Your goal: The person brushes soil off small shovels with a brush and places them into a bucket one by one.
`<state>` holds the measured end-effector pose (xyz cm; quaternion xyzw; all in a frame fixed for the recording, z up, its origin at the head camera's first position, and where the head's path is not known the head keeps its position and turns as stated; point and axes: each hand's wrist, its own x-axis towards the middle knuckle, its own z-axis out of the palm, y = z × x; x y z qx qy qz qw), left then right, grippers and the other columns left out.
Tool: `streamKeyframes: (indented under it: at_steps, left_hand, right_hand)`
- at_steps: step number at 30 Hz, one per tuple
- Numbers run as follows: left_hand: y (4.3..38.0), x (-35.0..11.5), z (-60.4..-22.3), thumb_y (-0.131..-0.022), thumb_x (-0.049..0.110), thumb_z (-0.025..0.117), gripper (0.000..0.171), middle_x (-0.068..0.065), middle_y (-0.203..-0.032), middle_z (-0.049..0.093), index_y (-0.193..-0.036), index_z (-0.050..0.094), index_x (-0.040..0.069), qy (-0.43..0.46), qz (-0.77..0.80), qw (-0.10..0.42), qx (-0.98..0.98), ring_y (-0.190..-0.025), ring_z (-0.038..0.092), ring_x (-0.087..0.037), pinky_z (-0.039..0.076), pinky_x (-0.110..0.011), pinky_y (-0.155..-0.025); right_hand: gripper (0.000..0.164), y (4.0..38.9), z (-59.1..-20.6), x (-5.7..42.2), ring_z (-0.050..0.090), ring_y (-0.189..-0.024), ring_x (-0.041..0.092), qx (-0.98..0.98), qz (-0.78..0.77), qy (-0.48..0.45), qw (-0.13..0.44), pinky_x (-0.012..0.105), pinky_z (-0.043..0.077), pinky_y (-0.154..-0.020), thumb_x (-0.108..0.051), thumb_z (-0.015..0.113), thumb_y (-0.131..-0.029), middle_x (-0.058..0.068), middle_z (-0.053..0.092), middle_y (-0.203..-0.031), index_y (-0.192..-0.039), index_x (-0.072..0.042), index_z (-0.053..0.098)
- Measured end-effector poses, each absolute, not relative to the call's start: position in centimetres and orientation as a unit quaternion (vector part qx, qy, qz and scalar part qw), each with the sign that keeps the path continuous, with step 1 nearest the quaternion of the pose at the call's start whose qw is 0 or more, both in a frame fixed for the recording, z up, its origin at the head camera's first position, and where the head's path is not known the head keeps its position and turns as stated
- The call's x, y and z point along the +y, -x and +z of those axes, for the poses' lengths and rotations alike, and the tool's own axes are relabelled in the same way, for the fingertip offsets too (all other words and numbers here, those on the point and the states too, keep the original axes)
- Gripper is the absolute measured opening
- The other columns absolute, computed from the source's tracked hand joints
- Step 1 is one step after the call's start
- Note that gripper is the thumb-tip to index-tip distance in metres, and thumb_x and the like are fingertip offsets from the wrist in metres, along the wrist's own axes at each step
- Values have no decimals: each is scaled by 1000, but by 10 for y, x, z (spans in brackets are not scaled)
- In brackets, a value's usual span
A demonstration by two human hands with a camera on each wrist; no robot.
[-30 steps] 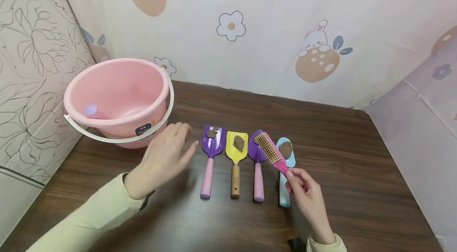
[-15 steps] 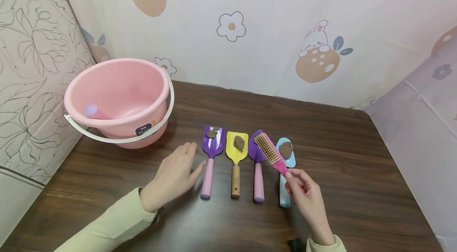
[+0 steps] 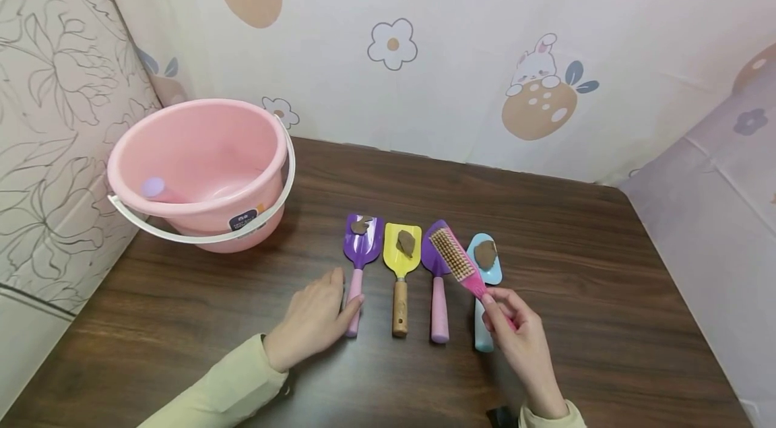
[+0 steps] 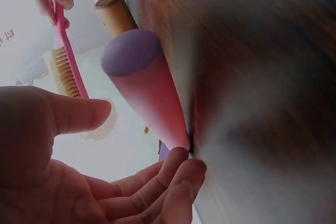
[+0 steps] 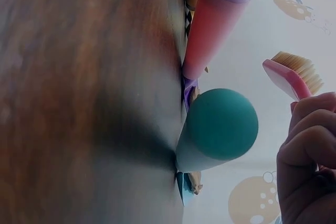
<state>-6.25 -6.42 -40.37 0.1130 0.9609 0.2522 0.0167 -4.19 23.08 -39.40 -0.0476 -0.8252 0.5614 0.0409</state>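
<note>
My left hand (image 3: 312, 320) is at the pink handle of the leftmost purple shovel (image 3: 362, 249), thumb over it in the head view. In the left wrist view the fingertips reach that handle (image 4: 149, 98) while the thumb stands apart from it. My right hand (image 3: 521, 330) grips the pink handle of a scrub brush (image 3: 456, 256), raised with its tan bristles showing. Beneath the brush lie a second purple shovel (image 3: 432, 258) and a light blue shovel (image 3: 494, 276). A yellow shovel (image 3: 400, 266) with a wooden handle lies between the purple ones. Brown lumps (image 3: 405, 243) sit on the blades.
At the back left stands a pink bucket (image 3: 269, 175) with a white handle, a lilac-ended object (image 3: 153, 187) inside. The dark wooden table (image 3: 582, 266) extends right of the shovels. Patterned cloth walls (image 3: 461, 77) border the back and sides.
My left hand has moved from beside the bucket, rightward and toward me, to the leftmost purple shovel's handle. The right hand and brush have stayed nearly still.
</note>
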Motion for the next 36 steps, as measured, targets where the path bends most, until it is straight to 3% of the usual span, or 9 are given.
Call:
streamKeyframes:
  at_steps: [18,25,32,36]
  left_hand:
    - [71,-54,-410,-88,34,66,39,-3,-67,45,-98,50,0,-89,231,62,967,-56,46,-16,40,-32,-48]
    - [77,-53,-411,-86,21,64,52,-4,-60,47,-119,44,-14,-85,232,66,967,-50,46,-16,39,-32,-45]
    - [82,-52,-411,-80,17,66,35,-2,-57,46,-99,46,-4,-87,256,55,961,-48,46,-16,37,-32,-44]
    - [85,-51,-408,-78,18,67,41,-3,-58,47,-104,49,-8,-82,268,70,957,-49,49,-15,40,-31,-46]
  right_hand:
    - [16,43,-395,229,36,-43,3,-825,561,47,41,30,29,-35,-13,54,-97,-4,50,-58,-104,0,60]
    - [16,44,-394,229,36,-43,2,-826,560,45,41,29,30,-35,-12,54,-97,-5,50,-57,-104,1,60]
    - [16,44,-394,229,35,-43,2,-827,559,44,41,29,30,-35,-13,54,-97,-5,50,-57,-104,0,60]
    - [16,43,-394,229,35,-43,2,-828,558,44,42,29,30,-35,-13,54,-97,-5,49,-57,-103,0,61]
